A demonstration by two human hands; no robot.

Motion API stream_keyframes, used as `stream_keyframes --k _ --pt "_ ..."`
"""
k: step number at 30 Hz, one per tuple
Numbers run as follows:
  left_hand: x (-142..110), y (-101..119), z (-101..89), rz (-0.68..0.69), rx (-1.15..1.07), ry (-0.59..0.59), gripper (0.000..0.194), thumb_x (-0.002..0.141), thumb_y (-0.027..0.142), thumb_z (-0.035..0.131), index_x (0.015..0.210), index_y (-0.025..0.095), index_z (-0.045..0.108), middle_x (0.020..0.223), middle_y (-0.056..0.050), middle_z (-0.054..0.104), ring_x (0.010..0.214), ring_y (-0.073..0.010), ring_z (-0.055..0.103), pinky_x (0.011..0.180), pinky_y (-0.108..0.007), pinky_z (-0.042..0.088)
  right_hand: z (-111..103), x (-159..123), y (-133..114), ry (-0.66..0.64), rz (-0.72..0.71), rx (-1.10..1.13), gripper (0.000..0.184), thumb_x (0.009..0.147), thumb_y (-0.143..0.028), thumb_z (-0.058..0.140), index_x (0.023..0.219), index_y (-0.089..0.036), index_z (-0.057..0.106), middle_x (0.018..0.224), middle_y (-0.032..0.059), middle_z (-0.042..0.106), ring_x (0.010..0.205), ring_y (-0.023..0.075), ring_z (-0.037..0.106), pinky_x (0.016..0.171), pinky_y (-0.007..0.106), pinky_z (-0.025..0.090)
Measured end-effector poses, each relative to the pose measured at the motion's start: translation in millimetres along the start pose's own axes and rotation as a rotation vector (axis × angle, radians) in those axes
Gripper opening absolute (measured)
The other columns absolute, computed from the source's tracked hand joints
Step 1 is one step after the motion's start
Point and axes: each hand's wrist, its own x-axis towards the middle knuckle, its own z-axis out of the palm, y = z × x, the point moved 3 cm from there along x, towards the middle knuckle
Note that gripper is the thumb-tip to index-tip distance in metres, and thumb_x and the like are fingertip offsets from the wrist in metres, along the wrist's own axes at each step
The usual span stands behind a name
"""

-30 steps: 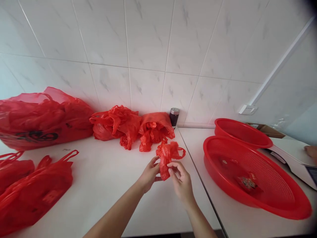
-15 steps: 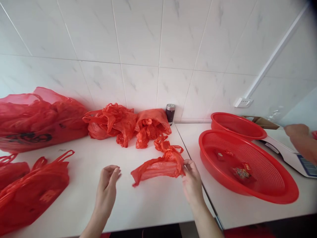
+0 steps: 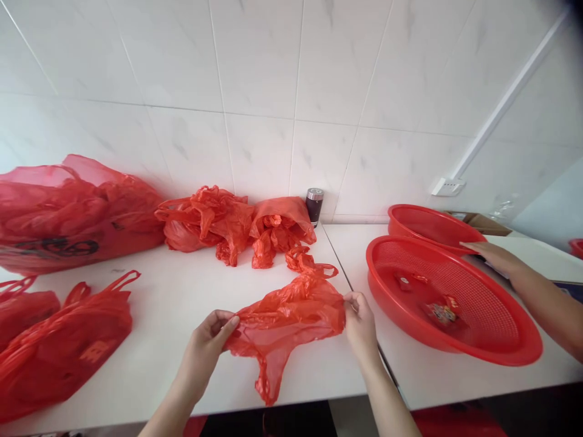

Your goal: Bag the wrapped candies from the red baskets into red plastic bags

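A thin red plastic bag [image 3: 296, 318] is stretched sideways just over the white table [image 3: 182, 364]. Its left edge is pinched between the thumb and fingers of my left hand [image 3: 210, 340]. My right hand [image 3: 359, 318] grips the bag's right side with closed fingers. One handle of the bag hangs toward the table's front edge. Behind it, a smaller crumpled red bag [image 3: 300, 260] touches or nearly touches its far side; I cannot tell whether they are joined.
Filled red bags [image 3: 91, 346] lie at left, with a large red bag [image 3: 82, 224] behind. Crumpled bags [image 3: 214, 221] and a dark bottle [image 3: 314, 206] stand by the wall. At right, a co-worker's hand [image 3: 494, 258] reaches past a red basket [image 3: 387, 303] holding small packets.
My left hand has moved right and taken hold of the bag, which is now spread wider with a handle hanging forward. The co-worker's hand has moved left to the rear basket.
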Motion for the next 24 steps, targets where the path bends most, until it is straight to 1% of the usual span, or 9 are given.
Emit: stream_keyframes --k 4,7,9,12,16,18,21,22,24 --pt "-5.3 -5.2 6.4 -0.021 -0.044 -0.008 0.034 0.075 0.051 0.067 0.081 0.02 0.053 0.067 0.003 0.059 0.056 -0.0104 0.051 0.053 -0.02 0.04 10.8 -29.2 -40.5 0.103 -0.45 -0.257 0.014 0.089 -0.027 0.043 0.09 -0.021 0.055 0.1 0.0087 0.058 0.095 0.0214 0.055 0.083 0.037 0.044" --pt "-10.3 -4.2 23.1 -0.045 -0.111 -0.083 0.034 0.077 0.051 0.064 0.084 0.02 0.052 0.065 0.003 0.057 0.053 -0.0102 0.049 0.048 -0.02 0.036 42.3 -56.8 -66.2 -0.131 -0.751 -0.453 0.012 0.086 -0.023 0.051 0.09 -0.024 0.062 0.123 0.0085 0.051 0.118 0.0263 0.045 0.098 0.044 0.036" --pt "-14.9 0.1 31.9 -0.105 -0.218 -0.171 0.033 0.078 0.05 0.064 0.086 0.021 0.051 0.067 0.003 0.057 0.055 -0.0114 0.052 0.05 -0.021 0.039 60.9 -60.0 -62.9 -0.341 -0.769 -0.647 0.013 0.084 -0.021 0.054 0.09 -0.025 0.065 0.13 0.0061 0.05 0.12 0.0287 0.045 0.099 0.046 0.035" --pt "-20.6 7.9 29.0 -0.173 -0.27 -0.251 0.031 0.078 0.049 0.064 0.088 0.024 0.048 0.07 0.003 0.058 0.057 -0.0125 0.055 0.053 -0.022 0.042 62.5 -41.0 -38.8 -0.462 -0.585 -0.928 0.027 0.082 -0.006 0.047 0.092 -0.022 0.067 0.108 0.0072 0.062 0.093 0.0226 0.059 0.084 0.038 0.043" --pt "-14.0 8.0 -2.5 0.049 0.285 -0.242 0.017 0.077 0.039 0.062 0.081 0.024 0.056 0.07 0.003 0.055 0.058 -0.0137 0.055 0.054 -0.024 0.043 14.4 -16.6 -24.1 -0.462 -0.299 -1.055 0.035 0.08 -0.002 0.043 0.096 -0.02 0.068 0.096 0.0074 0.062 0.079 0.0183 0.062 0.071 0.031 0.046" --pt "-6.6 2.1 -18.5 0.219 0.62 -0.141 0.015 0.076 0.035 0.057 0.084 0.024 0.065 0.085 -0.002 0.058 0.069 -0.0177 0.061 0.065 -0.029 0.048 -18.6 -14.3 -32.4 -0.635 -0.216 -0.908 0.031 0.083 -0.01 0.05 0.103 -0.025 0.069 0.103 0.0063 0.061 0.084 0.0178 0.063 0.073 0.029 0.047" --pt "1.0 -11.3 -30.2 0.359 0.877 0.038 0.04 0.081 0.043 0.049 0.116 0.029 0.063 0.115 -0.008 0.054 0.09 -0.027 0.065 0.082 -0.043 0.05 -70.9 -3.7 -57.4 -0.873 -0.169 -0.504 0.034 0.084 -0.027 0.059 0.117 -0.03 0.064 0.119 0.0048 0.059 0.102 0.0187 0.061 0.082 0.029 0.049" --pt "1.7 -15.9 -30.7 0.392 0.908 0.075 0.047 0.082 0.047 0.048 0.124 0.029 0.058 0.121 -0.009 0.052 0.098 -0.03 0.063 0.087 -0.047 0.049 -90.0 8.0 -65.3 -0.805 -0.16 -0.415 0.036 0.086 -0.03 0.057 0.122 -0.03 0.06 0.123 0.0055 0.058 0.107 0.019 0.059 0.085 0.03 0.049" --pt "0.9 -24.5 -29.4 0.462 0.931 0.111 0.056 0.081 0.053 0.051 0.131 0.028 0.051 0.13 -0.011 0.048 0.113 -0.0351 0.055 0.095 -0.054 0.044 -129.2 40.6 -75.1 -0.48 -0.145 -0.427 0.035 0.09 -0.031 0.053 0.124 -0.027 0.058 0.121 0.009 0.06 0.105 0.0188 0.06 0.085 0.031 0.049"
